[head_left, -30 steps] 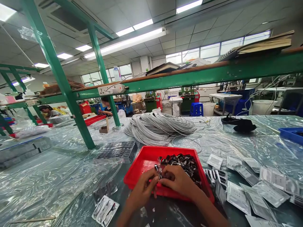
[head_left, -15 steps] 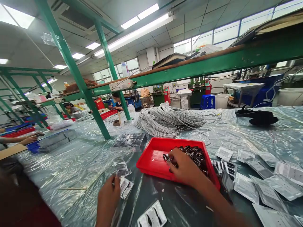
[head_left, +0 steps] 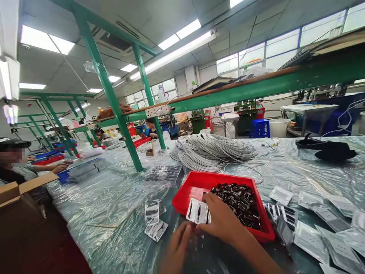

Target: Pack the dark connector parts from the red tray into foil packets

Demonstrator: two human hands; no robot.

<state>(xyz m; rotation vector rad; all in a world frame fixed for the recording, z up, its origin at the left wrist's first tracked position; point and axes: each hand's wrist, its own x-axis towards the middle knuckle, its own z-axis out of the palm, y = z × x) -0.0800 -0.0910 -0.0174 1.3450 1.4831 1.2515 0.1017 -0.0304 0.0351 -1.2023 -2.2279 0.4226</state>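
My right hand (head_left: 221,219) grips a small white packet (head_left: 197,211) with dark strips showing in it, at the near left edge of a red tray (head_left: 186,188). Many small dark, shiny pieces (head_left: 238,201) fill the tray's right part. My left hand (head_left: 178,245) is just below the packet, its fingertips close to the lower edge; motion blur hides whether they touch it. Left of the tray, two similar packets (head_left: 156,230) lie partly overlapping on the plastic-covered table (head_left: 119,201).
Several flat clear packs (head_left: 310,241) lie right of the tray. Behind it are a stack of dark strips (head_left: 164,175) and a grey cable coil (head_left: 211,152). A green shelf post (head_left: 128,140) stands left. A co-worker (head_left: 17,163) sits beyond an open cardboard box (head_left: 25,213).
My right hand has left the dark pieces and now holds the packet. My left hand has moved right, away from the packets on the left. The view has swung slightly left.
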